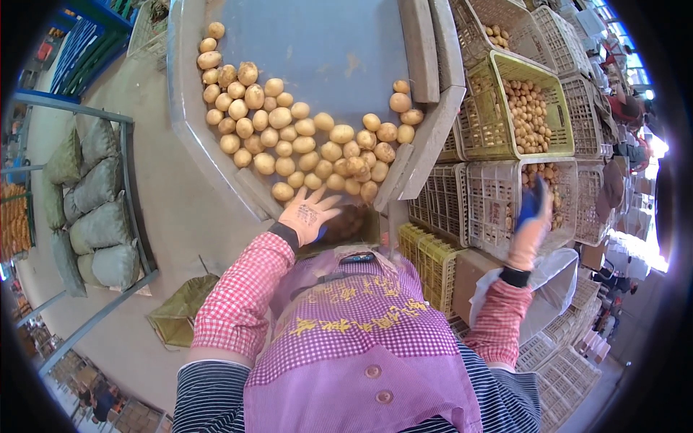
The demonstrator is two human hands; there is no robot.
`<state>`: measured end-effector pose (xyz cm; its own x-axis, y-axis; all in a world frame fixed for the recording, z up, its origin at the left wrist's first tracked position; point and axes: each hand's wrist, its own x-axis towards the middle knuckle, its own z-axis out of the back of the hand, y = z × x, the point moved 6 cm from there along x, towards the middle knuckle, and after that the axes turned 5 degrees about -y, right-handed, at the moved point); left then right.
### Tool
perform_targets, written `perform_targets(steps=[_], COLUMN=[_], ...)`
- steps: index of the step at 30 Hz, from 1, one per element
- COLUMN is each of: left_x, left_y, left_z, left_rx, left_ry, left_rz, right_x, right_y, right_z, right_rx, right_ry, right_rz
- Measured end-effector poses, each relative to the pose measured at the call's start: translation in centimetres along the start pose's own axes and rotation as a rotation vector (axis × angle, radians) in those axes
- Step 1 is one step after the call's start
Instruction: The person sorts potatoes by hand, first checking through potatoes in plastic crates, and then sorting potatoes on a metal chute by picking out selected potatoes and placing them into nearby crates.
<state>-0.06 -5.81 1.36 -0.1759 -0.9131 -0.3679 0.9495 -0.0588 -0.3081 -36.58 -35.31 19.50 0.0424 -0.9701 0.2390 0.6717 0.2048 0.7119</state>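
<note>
My left hand, in a peach work glove with blue on its palm side, has its fingers spread at the near end of a sorting chute. Its fingertips reach the nearest potatoes, which lie loosely across the chute's blue-grey bed. Just below that end, beside my left hand, is a dark opening with more potatoes, partly hidden. Out to the right, my right hand is blurred above a white plastic crate with potatoes in it. No potato shows in the right hand.
A yellow-green crate of potatoes stands beyond the white one. Yellow crates and a clear plastic bag are at my right. Filled sacks rest in a metal frame on the left. An olive sack lies on the floor.
</note>
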Motion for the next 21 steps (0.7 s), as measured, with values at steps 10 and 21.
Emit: perform_targets(steps=[10,21], left_x=[-2.9,-3.2], left_y=[1.0,3.8], left_z=[4.4,4.5], left_rx=[-0.233,-0.137], left_ry=[-0.572,-0.379], left_rz=[0.157,0.415], right_x=[-17.0,-18.6], right_y=[15.7,14.4], right_z=[-28.2,-27.2], right_rx=[-0.624,-0.436], right_ry=[0.782,0.599], right_rz=[0.722,0.786])
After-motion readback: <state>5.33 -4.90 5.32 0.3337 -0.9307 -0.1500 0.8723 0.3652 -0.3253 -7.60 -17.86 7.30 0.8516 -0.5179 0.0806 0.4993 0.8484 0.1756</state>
